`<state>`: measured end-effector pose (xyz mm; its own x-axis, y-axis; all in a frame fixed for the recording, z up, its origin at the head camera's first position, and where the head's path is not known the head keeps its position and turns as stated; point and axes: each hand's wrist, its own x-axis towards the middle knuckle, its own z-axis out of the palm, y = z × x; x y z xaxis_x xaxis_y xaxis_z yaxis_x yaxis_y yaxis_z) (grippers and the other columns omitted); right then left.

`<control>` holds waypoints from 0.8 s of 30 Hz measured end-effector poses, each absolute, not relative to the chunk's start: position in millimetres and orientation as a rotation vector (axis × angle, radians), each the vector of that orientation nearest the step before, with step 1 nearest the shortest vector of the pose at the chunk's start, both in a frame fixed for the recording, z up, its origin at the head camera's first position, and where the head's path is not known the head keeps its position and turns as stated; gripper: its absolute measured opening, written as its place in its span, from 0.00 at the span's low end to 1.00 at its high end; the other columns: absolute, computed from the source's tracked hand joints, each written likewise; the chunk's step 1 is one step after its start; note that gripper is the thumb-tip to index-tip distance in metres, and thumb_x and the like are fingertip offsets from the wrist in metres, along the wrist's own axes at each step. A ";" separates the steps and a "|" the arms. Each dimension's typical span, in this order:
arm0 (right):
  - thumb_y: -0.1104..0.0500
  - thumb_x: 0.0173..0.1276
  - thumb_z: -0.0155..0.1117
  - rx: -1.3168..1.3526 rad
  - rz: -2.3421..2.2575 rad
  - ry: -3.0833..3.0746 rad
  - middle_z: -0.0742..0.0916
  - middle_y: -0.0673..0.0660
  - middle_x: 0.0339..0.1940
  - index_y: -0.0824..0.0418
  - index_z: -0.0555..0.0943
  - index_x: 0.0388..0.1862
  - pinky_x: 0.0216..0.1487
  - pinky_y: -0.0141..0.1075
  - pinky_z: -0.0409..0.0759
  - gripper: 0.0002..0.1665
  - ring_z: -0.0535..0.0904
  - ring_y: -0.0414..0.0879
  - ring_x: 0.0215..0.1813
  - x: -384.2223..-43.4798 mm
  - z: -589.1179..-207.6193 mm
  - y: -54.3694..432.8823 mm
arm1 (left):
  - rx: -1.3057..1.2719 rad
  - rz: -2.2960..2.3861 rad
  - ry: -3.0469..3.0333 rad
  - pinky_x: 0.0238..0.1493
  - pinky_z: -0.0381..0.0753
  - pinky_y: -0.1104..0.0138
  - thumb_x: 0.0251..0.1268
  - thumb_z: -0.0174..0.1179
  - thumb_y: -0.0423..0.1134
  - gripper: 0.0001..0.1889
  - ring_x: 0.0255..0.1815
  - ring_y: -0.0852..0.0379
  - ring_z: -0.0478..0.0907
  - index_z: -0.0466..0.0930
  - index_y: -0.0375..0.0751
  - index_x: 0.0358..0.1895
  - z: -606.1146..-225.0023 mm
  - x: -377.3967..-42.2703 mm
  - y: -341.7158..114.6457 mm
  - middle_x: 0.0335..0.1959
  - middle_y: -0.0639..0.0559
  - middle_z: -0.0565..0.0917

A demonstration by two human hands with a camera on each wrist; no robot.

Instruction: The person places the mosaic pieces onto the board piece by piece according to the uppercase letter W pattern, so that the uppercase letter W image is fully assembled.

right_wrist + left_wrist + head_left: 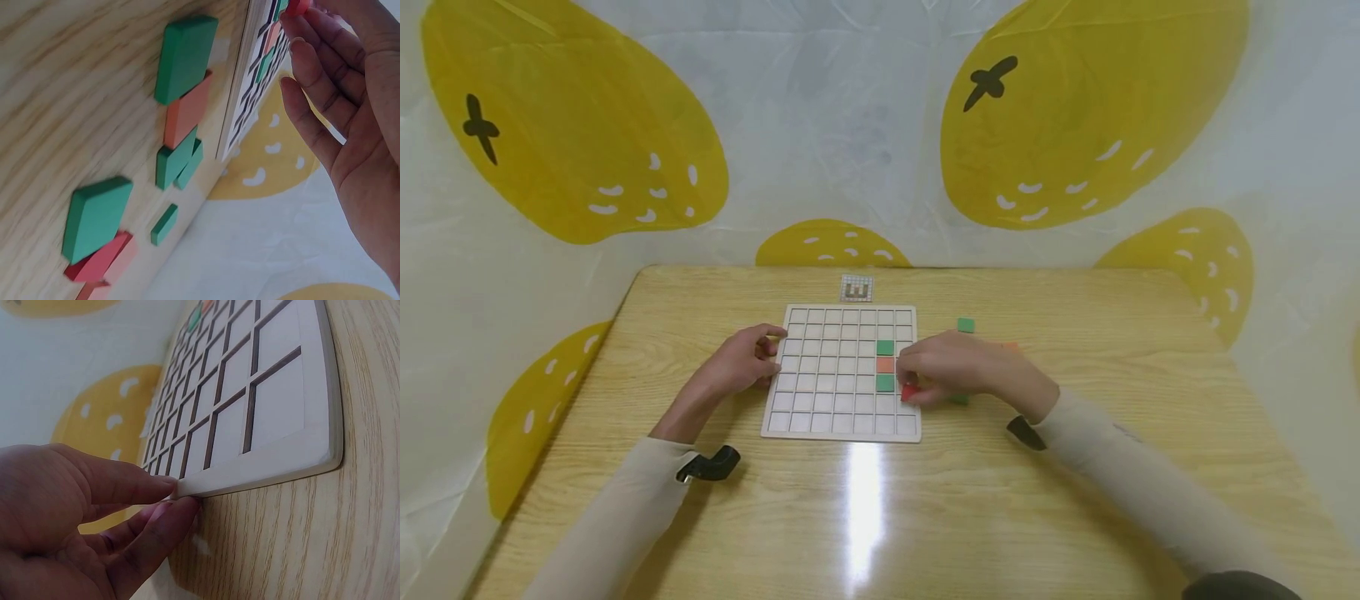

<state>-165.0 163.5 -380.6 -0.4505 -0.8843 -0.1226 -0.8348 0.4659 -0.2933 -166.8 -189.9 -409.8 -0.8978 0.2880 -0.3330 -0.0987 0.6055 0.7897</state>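
Note:
A white grid board with square recesses lies on the table. In one column near its right side sit a green tile, an orange tile and another green tile. My left hand touches the board's left edge with thumb and finger, set apart along the rim; the left wrist view shows these fingertips right at the edge. Over the board's right edge, my right hand pinches a small red tile between thumb and fingertips. Its palm shows in the right wrist view.
Loose tiles lie right of the board, partly under my right arm: a green tile, an orange tile, and several green and red tiles in the right wrist view. Behind the board is a small pattern card. A patterned cloth hangs behind the table.

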 end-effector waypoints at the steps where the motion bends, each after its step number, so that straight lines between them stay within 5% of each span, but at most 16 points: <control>1: 0.51 0.65 0.71 -1.478 -0.272 2.456 0.82 0.45 0.31 0.51 0.81 0.35 0.32 0.30 0.71 0.08 0.72 0.37 0.32 -165.0 -380.9 161.6 | 0.154 1.220 2.404 0.36 0.82 0.62 0.66 0.59 0.22 0.30 0.42 0.48 0.73 0.66 0.31 0.71 -409.8 -166.6 -190.0 0.45 0.38 0.72; 24: 0.53 0.66 0.69 -1.587 -0.163 2.430 0.76 0.43 0.29 0.51 0.80 0.34 0.30 0.29 0.68 0.07 0.70 0.37 0.32 -163.0 -384.3 134.6 | 0.151 1.228 2.402 0.35 0.81 0.63 0.66 0.59 0.22 0.30 0.40 0.49 0.73 0.66 0.32 0.72 -410.2 -166.7 -191.5 0.46 0.38 0.72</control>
<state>-163.0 134.6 -384.3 -0.3848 -0.9133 -0.1337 -0.8872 0.4059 -0.2194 -166.7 -191.5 -410.2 -0.8990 0.2882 -0.3296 -0.0985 0.6004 0.7936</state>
